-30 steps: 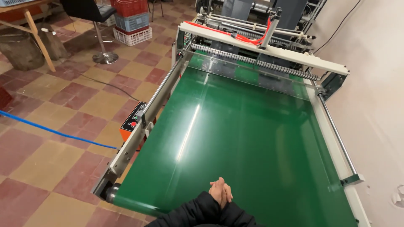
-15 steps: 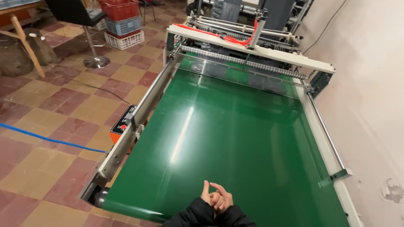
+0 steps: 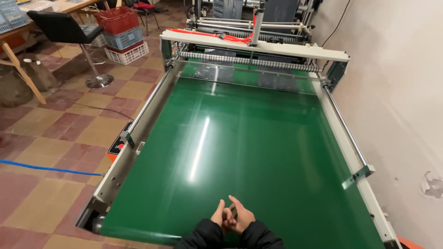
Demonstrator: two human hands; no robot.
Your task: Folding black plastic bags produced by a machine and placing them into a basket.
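1. Your left hand (image 3: 218, 217) and right hand (image 3: 241, 216) meet at the near edge of the green belt (image 3: 240, 152), fingers laced loosely together. Neither grip is clamped on anything; both hands are empty, closed only on each other.

2. The hands hover just above the belt's near end, about midway across it. The dark sleeves (image 3: 230, 237) come in from the bottom, so you stand at the delivery end of the machine, facing up its length.

3. The belt lies flat and bare, glossy enough to show a streak of lamp light. Nothing rests on it that I can see, which fits hands held idle and folded rather than reaching.

4. At the far edge a white crossbar (image 3: 258, 46) spans the belt, with a ribbed roller (image 3: 244, 62) just under it and red tubing along the top. That end is well apart from your hands.

5. Steel guide rods run along both sides: the left rail (image 3: 147, 103) and the right rail (image 3: 346, 129), each with a small bracket clamped on, likely stops.

6. Off the left side, on the tiled floor (image 3: 50, 152), lie a blue hose (image 3: 46, 168), a black stool (image 3: 74, 32) and stacked crates (image 3: 121, 32), all clear of the machine.
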